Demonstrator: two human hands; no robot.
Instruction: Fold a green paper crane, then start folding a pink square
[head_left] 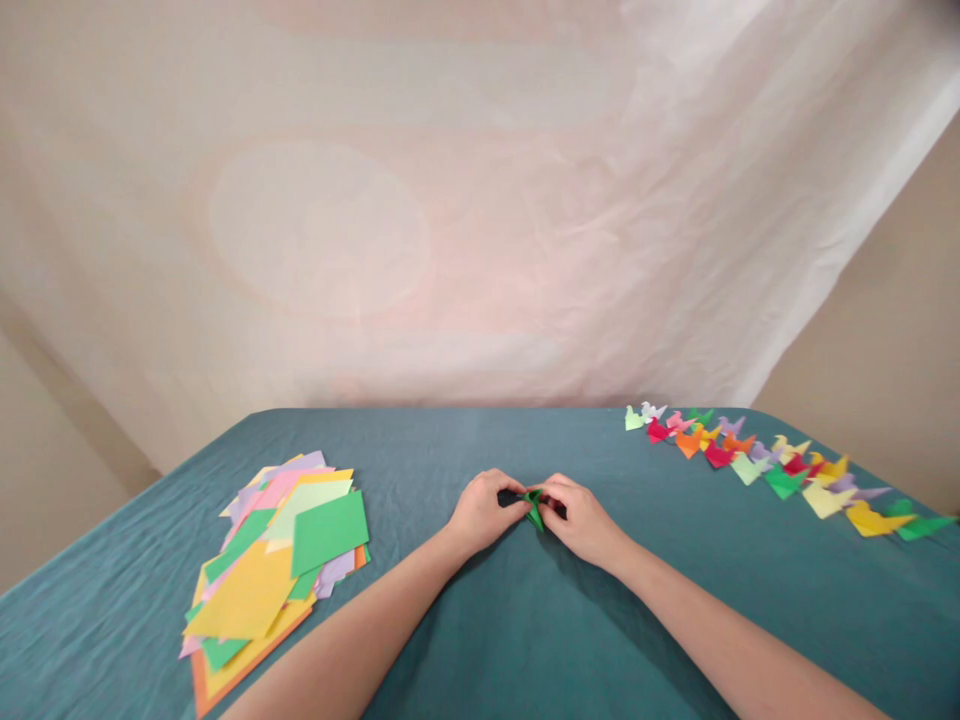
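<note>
A small, partly folded green paper piece (534, 506) rests on the teal tablecloth (480, 620) near the middle of the table. My left hand (484, 512) pinches its left side with closed fingers. My right hand (581, 518) pinches its right side, fingers closed as well. Both hands lie low on the cloth with the forearms stretched forward, and the fingers hide part of the green paper.
A loose pile of coloured square paper sheets (277, 555) lies at the left. A row of several folded paper figures (780, 468) in mixed colours runs along the right side. A pale wrinkled sheet (480, 220) hangs behind the table.
</note>
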